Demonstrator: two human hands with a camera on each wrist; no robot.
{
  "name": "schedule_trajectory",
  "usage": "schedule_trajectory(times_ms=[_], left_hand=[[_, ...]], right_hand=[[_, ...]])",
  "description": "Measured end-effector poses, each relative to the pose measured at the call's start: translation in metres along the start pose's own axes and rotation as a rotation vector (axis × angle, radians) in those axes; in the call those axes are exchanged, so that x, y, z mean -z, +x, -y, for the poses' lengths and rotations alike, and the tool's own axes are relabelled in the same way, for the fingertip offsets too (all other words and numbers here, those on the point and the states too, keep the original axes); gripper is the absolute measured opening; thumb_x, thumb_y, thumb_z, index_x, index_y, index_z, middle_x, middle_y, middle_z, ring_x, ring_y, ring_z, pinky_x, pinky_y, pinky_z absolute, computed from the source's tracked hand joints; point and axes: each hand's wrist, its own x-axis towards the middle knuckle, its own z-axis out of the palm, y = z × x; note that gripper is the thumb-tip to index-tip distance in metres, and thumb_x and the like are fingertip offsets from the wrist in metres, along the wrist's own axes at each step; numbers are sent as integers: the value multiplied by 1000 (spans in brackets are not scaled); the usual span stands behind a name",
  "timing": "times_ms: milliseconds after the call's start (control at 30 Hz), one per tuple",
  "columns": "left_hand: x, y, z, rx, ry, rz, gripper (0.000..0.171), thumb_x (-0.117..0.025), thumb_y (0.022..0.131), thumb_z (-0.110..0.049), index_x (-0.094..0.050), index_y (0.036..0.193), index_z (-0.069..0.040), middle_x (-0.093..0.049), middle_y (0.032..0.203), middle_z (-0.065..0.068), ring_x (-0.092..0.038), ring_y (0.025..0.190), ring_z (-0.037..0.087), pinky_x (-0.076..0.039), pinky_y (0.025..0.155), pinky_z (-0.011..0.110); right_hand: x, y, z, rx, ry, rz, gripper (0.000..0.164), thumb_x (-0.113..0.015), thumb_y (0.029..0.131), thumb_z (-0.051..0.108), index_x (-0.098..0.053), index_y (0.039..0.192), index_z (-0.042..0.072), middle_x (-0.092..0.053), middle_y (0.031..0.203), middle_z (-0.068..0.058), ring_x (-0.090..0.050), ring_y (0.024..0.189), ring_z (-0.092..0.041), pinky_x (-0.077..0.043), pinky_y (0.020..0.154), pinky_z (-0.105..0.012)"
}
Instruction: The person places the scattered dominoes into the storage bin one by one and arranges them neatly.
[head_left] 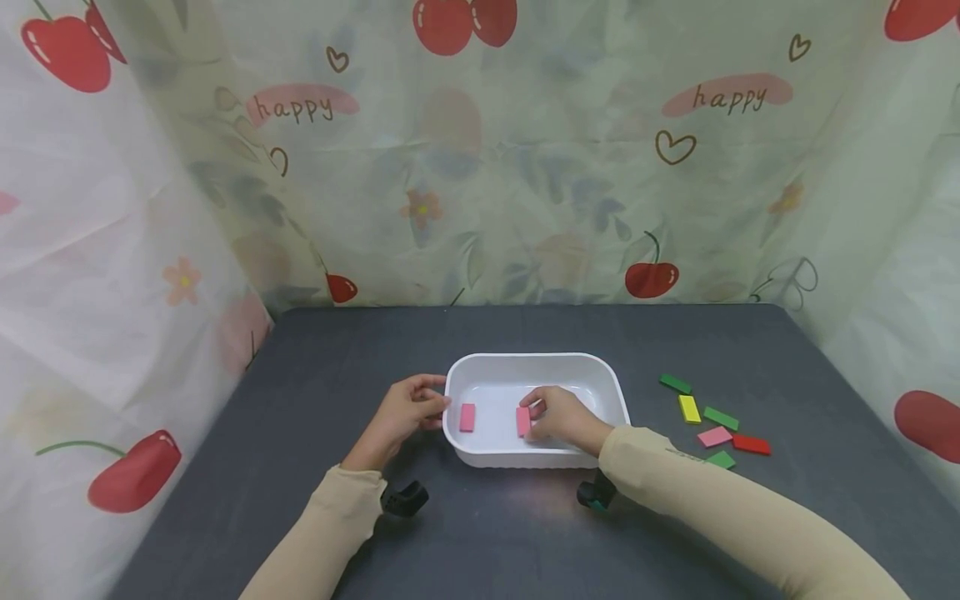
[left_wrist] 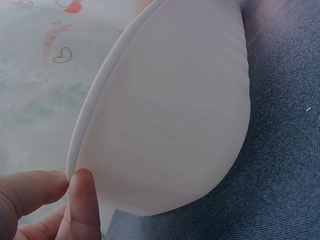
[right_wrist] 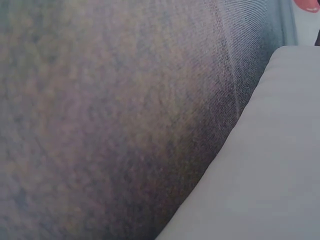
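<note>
A white plastic tray [head_left: 487, 458] with rounded corners stands on the dark table. My left hand [head_left: 405, 412] pinches its left rim; in the left wrist view, the thumb and a finger [left_wrist: 84, 205] meet at the edge of the tray wall [left_wrist: 170, 100]. Inside the tray, my right hand [head_left: 562, 417] holds a flat pink block [head_left: 522, 422] by its right side, close over the tray floor. A second pink block [head_left: 467, 417] lies near the tray's left end. The right wrist view catches only the tray's outer wall [right_wrist: 270, 175], with the hand out of sight.
Right of the tray, several flat blocks lie scattered: green [head_left: 676, 384], yellow [head_left: 689, 409], pink [head_left: 715, 437] and red [head_left: 752, 444] ones among them. The right sleeve [head_left: 712, 492] passes close by, over a green one [head_left: 722, 460]. A printed curtain [head_left: 495, 200] hangs behind the table [head_left: 360, 342].
</note>
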Motion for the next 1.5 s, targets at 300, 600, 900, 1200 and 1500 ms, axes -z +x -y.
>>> schedule_trajectory(times_ms=[300,600,900,1200,1500], left_hand=[[0,-2,-3,1,-3,7,43,-70,88,-10,-58,129,-8,-67,93,12,-64,72,17,-57,67,28],[1,-2,-2,-2,-2,14,43,-70,88,-11,-57,129,-8,-67,94,12,-64,72,17,-57,68,28],[1,-3,-2,-5,2,10,43,-70,88,-11,-58,129,-8,-67,93,12,-64,72,18,-57,68,28],[0,-2,0,-16,-4,9,43,-70,88,-10,-58,129,-8,-67,92,12,-64,72,17,-57,68,28],[0,-1,1,-15,-8,9,41,-69,88,-10,-58,128,-8,-67,93,12,-65,72,18,-58,68,29]], right_hand=[[1,-2,5,-7,-11,9,43,-83,68,2,-68,107,4,-66,88,-6,-58,82,-17,-48,75,-30],[-1,1,2,-11,-16,19,43,-83,68,2,-67,108,5,-64,87,-5,-57,81,-16,-47,74,-29],[-2,2,2,-25,-3,22,44,-83,68,0,-67,109,5,-64,85,-5,-57,79,-16,-46,72,-28],[0,1,2,-18,16,25,50,-83,67,-1,-65,113,6,-62,84,-6,-55,76,-17,-44,68,-26],[10,-1,-2,-96,140,74,55,-79,73,1,-55,123,-2,-69,93,-10,-63,79,-16,-54,74,-27]])
